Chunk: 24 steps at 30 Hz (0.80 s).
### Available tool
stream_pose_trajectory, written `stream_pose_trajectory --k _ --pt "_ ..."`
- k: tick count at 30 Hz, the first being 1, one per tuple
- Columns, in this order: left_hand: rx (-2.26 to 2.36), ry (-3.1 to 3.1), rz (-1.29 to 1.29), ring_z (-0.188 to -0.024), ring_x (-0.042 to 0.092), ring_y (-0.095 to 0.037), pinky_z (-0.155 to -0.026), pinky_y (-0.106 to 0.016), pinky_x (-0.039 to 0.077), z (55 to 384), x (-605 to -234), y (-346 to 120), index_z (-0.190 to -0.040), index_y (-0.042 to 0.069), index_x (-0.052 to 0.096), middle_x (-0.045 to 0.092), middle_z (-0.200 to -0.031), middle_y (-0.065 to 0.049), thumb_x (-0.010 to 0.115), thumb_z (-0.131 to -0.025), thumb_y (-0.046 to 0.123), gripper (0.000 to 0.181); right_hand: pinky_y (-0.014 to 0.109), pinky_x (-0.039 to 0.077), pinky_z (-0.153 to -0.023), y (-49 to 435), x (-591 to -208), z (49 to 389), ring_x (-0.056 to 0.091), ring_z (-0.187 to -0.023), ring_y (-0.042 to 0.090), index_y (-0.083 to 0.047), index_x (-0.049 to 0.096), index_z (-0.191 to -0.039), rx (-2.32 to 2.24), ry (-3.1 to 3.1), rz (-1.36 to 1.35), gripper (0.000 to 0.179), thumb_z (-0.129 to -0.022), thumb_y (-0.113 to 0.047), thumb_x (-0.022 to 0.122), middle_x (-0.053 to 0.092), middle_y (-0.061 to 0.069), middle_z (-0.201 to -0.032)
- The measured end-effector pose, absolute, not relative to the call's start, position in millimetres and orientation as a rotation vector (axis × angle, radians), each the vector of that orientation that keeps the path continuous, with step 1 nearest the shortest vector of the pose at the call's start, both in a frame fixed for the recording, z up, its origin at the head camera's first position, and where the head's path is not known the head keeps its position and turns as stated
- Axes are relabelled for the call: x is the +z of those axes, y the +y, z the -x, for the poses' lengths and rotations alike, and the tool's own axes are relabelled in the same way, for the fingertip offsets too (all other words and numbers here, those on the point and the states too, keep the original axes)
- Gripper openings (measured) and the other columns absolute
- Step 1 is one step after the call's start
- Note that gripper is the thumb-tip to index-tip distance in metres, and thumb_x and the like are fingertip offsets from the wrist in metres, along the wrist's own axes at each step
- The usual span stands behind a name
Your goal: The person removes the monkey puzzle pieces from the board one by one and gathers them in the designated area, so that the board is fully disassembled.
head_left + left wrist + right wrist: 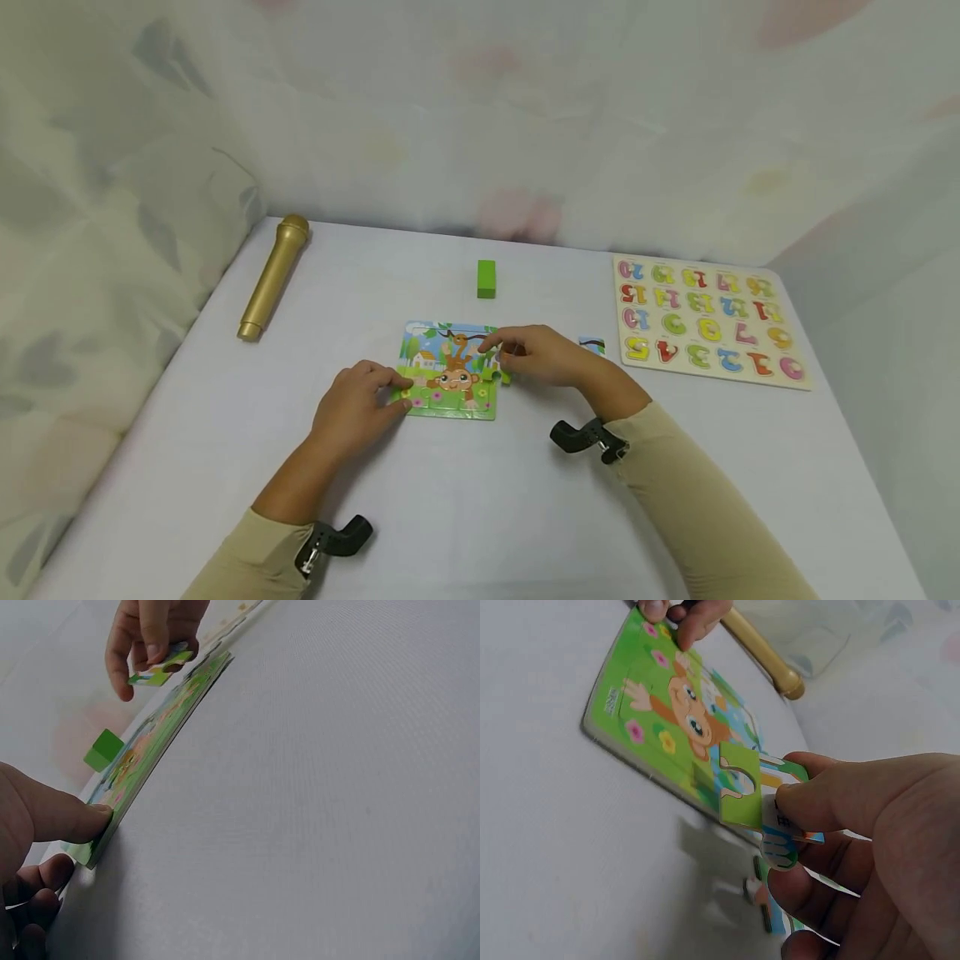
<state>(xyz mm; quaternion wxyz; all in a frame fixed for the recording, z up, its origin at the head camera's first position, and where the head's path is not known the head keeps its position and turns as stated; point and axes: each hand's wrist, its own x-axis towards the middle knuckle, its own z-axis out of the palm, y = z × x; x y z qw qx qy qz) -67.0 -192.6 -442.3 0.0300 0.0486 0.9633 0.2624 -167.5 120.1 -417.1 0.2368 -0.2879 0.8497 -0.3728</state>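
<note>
A jigsaw puzzle board [450, 396] with a monkey picture lies flat on the white table. My left hand [358, 408] rests at its near left corner, thumb [82, 819] pressing on the board's edge; the other fingers show partly curled beside it. Over the board's right side, my right hand [542, 354] pinches a puzzle piece [741, 787] between thumb and fingers. That piece is green with blue and white parts and has a round notch; it is held raised and tilted. Another puzzle piece [592, 342] lies on the table to the right, partly behind the right hand.
A green block [486, 279] stands beyond the puzzle board. A gold microphone [274, 277] lies at the far left. The wooden number board [708, 325] lies at the right. Patterned cloth walls [480, 125] enclose the table's back and sides.
</note>
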Motion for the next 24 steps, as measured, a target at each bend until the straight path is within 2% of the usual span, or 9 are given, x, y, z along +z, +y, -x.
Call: stream_pose_trajectory --k 8,15,24 --pt "0.825 2.962 -0.144 -0.114 0.061 -0.038 -0.09 -0.055 0.051 68 -442 -193 -0.116 0.019 0.082 0.068 -0.118 -0.009 0.086 -0.091 0.024 0.026 0.034 0.045 -0.073 135 -420 163 0.054 -0.081 0.017 -0.022 0.076 -0.129 -0.955 2.368 0.775 0.03 -0.106 -0.01 0.061 0.062 -0.001 -0.086" --pt "0.816 2.957 -0.14 -0.114 0.061 -0.038 -0.091 -0.055 0.051 67 -441 -193 -0.116 0.019 0.082 0.068 -0.119 -0.01 0.086 -0.091 0.024 0.027 0.034 0.049 -0.074 138 -423 161 0.058 -0.084 0.017 -0.022 0.078 -0.123 -0.947 2.406 0.77 0.026 -0.105 -0.01 0.063 0.066 -0.005 -0.092" --pt "0.831 2.953 -0.153 -0.115 0.061 -0.039 -0.092 -0.056 0.051 67 -440 -193 -0.116 0.018 0.083 0.069 -0.119 -0.01 0.085 -0.091 0.023 0.025 0.034 0.051 -0.079 139 -429 159 0.058 -0.087 0.015 -0.021 0.081 -0.122 -0.943 2.499 0.826 0.028 -0.1 -0.006 0.071 0.066 -0.003 -0.104"
